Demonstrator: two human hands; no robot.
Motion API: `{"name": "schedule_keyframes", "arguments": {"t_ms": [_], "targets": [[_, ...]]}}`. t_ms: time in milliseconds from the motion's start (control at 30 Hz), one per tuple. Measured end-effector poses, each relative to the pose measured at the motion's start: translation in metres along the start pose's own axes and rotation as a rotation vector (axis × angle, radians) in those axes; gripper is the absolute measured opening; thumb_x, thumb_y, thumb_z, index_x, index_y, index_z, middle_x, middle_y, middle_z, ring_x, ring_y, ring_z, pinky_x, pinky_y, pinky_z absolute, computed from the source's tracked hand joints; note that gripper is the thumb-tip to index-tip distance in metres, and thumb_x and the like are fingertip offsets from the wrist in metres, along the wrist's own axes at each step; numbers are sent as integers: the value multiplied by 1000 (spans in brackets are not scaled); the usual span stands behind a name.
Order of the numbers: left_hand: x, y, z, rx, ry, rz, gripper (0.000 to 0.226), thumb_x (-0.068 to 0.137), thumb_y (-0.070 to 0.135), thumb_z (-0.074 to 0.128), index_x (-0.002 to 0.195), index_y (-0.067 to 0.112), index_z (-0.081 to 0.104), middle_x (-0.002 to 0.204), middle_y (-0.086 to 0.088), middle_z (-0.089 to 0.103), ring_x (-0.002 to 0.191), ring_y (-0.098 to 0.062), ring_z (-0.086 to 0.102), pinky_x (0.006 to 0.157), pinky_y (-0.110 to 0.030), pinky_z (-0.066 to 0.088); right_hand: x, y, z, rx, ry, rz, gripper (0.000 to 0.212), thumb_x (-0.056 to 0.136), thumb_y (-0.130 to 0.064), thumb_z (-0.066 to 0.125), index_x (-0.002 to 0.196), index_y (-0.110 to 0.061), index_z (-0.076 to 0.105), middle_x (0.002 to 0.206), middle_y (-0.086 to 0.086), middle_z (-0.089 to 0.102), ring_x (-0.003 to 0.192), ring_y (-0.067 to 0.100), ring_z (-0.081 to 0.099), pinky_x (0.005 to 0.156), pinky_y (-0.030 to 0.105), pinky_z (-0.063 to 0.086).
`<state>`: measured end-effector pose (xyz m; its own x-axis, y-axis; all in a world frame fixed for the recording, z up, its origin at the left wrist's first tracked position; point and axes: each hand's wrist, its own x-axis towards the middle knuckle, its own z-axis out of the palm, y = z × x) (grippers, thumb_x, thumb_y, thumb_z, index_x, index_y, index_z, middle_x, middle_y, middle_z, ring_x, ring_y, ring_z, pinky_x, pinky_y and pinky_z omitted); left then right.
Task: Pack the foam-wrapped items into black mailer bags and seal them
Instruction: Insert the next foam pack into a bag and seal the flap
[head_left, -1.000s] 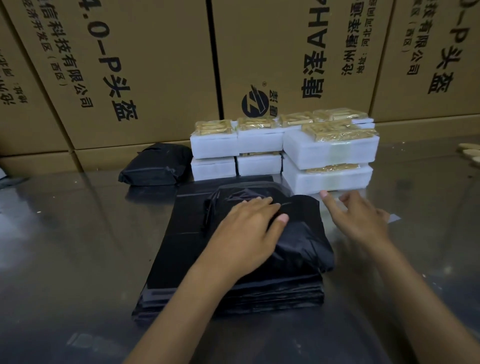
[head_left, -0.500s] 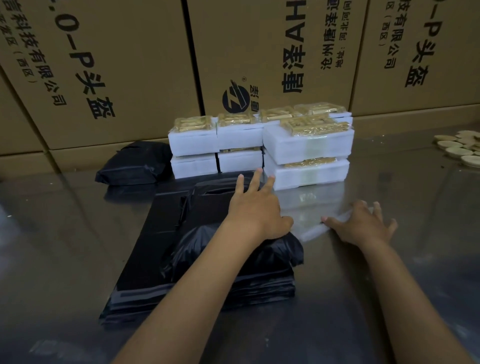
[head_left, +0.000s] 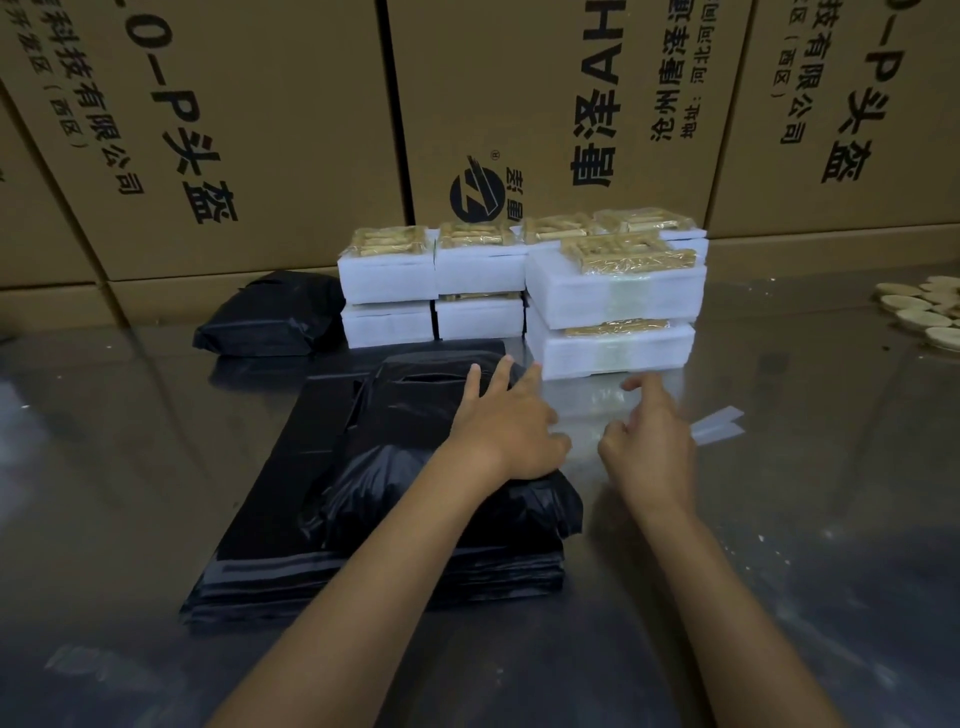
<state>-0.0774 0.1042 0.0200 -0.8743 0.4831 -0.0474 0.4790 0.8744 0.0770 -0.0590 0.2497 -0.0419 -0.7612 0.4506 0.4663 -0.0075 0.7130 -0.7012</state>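
Note:
A filled black mailer bag (head_left: 415, 467) lies on a stack of flat black mailer bags (head_left: 291, 545) in front of me. My left hand (head_left: 506, 421) presses flat on the filled bag's far right part, fingers spread. My right hand (head_left: 649, 441) hovers just right of it over the table, fingers loosely curled, index finger out, holding nothing. Behind them stand several white foam-wrapped items (head_left: 613, 296) stacked two high, with gold pieces on top. A sealed black bag (head_left: 270, 317) lies at the back left.
A clear peeled strip (head_left: 719, 423) lies on the shiny metal table (head_left: 779, 519) right of my right hand. Pale round discs (head_left: 930, 312) sit at the far right edge. Large cardboard boxes (head_left: 260, 130) wall off the back.
My left hand stays pressed on the filled bag. My right hand has lifted off the table and let go of the clear strip, which now lies to its right.

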Motion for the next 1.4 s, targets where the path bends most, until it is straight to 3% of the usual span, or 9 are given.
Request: {"name": "schedule_keyframes", "arguments": {"t_ms": [100,167,400,733,867,1033,1133,1233,1400], "targets": [[-11,-14,-10,-580,216,45,47,101,24,41,147,31,40,156,8,28,149,-13,14,117,-14,6,-13,-16,12,205,-21,-40,26,93,-10,57,119,-17,56,94,2,60,72,15,55,66,29,38],[-20,-34,-22,-772,375,11,42,101,21,47,142,30,46,138,14,43,137,-9,34,91,1,26,-17,-24,16,360,-150,5,23,99,-16,54,120,-22,59,101,-4,64,81,5,59,72,24,46],[-48,-72,-5,-415,264,-139,64,95,58,47,152,35,28,165,3,8,152,-19,-1,122,-41,5,-26,-6,13,-32,-744,-120,34,99,-22,58,132,-12,58,137,11,59,128,27,53,108,41,41],[-69,-113,11,-873,494,-287,55,94,50,55,144,32,40,152,5,39,136,-15,39,108,-35,36,-23,11,-14,-228,-249,-23,27,89,-12,66,115,-12,72,116,11,70,109,30,61,104,37,42],[-82,-126,18,-1012,382,-515,72,86,71,50,142,26,44,142,2,48,118,-14,49,90,-33,38,-28,-9,-23,219,-46,63,13,94,-17,65,101,-23,74,104,-8,73,99,13,64,81,22,43],[-88,-123,17,-972,151,-516,76,77,87,38,112,26,67,135,2,56,119,-18,53,103,-41,39,-56,-47,-13,379,-376,73,36,97,-54,47,103,-33,75,101,-16,73,103,-3,63,92,27,48],[-90,-121,21,-975,183,-483,94,69,94,40,135,29,58,151,1,42,143,-23,30,116,-49,30,-67,-57,-2,277,-431,20,39,96,-61,44,109,-37,72,103,-15,73,123,15,55,113,40,37],[-92,-122,22,-1079,212,-469,107,57,97,50,146,37,43,159,8,26,147,-20,24,117,-43,27,-69,-69,-1,481,-447,30,35,93,-60,53,125,-50,61,111,-32,68,117,-4,58,104,26,45],[-96,-130,9,-1484,260,-364,63,47,87,73,105,75,51,115,41,51,105,6,57,89,-25,48,-61,-95,7,812,-453,-3,65,76,-61,70,137,-56,48,133,-31,58,124,-8,54,102,20,48]]}}
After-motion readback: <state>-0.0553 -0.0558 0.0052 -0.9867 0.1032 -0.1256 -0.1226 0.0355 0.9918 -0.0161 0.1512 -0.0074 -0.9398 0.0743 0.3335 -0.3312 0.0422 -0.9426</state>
